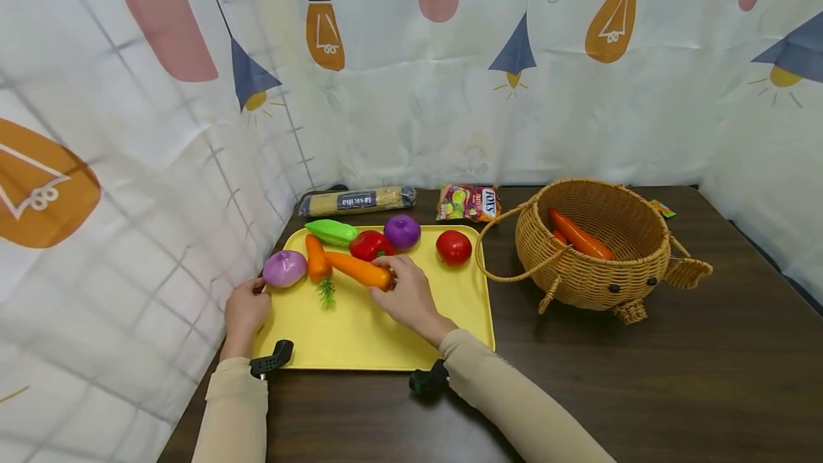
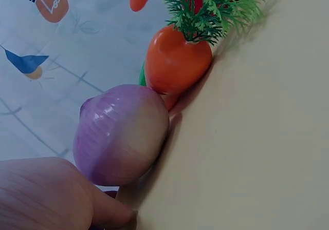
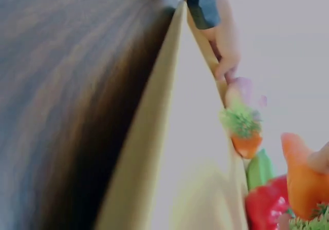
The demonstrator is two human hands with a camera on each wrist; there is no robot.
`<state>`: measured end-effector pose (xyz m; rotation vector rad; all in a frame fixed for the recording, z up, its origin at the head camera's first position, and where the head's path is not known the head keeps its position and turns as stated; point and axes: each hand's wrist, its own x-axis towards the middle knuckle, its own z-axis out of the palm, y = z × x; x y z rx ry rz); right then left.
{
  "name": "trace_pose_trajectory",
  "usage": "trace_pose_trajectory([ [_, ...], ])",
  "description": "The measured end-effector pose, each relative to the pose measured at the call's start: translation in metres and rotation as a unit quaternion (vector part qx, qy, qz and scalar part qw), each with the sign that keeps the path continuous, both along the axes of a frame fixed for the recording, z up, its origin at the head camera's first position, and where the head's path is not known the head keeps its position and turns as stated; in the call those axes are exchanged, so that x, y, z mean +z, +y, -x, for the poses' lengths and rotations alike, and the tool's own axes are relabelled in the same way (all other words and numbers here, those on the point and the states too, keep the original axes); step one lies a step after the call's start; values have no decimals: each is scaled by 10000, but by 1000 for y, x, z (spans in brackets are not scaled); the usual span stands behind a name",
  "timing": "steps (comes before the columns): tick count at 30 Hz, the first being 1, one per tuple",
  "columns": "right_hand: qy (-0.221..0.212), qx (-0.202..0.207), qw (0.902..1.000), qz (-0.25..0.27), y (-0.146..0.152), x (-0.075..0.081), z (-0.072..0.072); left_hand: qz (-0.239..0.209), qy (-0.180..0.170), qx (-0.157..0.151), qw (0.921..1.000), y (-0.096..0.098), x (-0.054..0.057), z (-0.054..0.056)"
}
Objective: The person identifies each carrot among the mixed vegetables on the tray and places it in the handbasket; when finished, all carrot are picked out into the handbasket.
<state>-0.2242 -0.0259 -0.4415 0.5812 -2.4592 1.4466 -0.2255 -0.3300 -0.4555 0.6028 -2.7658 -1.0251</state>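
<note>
My right hand [image 1: 408, 299] grips an orange toy carrot [image 1: 360, 270] by its thick end, above the yellow tray [image 1: 386, 341]. The right wrist view shows this carrot [image 3: 302, 181] raised, with fingers at its side and green leaves below. At the tray's left rim, my left hand [image 1: 246, 309] pinches the edge beside a purple toy onion [image 1: 285, 269]. Another carrot [image 1: 317, 259] with leafy green top lies right of the onion. Along the tray's back are a green vegetable [image 1: 331, 232], a red pepper [image 1: 371, 245], a round purple vegetable [image 1: 402, 232] and a tomato [image 1: 454, 247].
Right of the tray stands a wicker basket [image 1: 585, 284] with long reddish-orange pieces [image 1: 581, 234] inside; its handle [image 1: 508, 277] leans over the tray's right edge. Behind the tray lie a pasta packet [image 1: 356, 200] and a candy bag [image 1: 469, 203]. Printed curtains [image 1: 411, 120] hang around the dark table [image 1: 643, 391].
</note>
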Motion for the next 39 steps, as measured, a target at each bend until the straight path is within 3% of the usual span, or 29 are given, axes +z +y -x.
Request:
trace_pose_trajectory([
  [5, 319, 268, 9986, 316, 16, 3, 2, -56, -16, 52, 10000, -1, -2, -1],
  [13, 536, 286, 9969, 493, 40, 5, 5, -95, -51, 77, 9999, 0, 2, 1],
  [19, 976, 428, 9928, 550, 55, 9, 6, -102, -70, 88, 9999, 0, 2, 2],
  [29, 1555, 532, 9854, 437, 76, 33, 7, -127, -81, 48, 9999, 0, 1, -1],
  [39, 1640, 278, 9839, 653, 102, 51, 14, 19, 45, -4, 10000, -3, -4, 2],
])
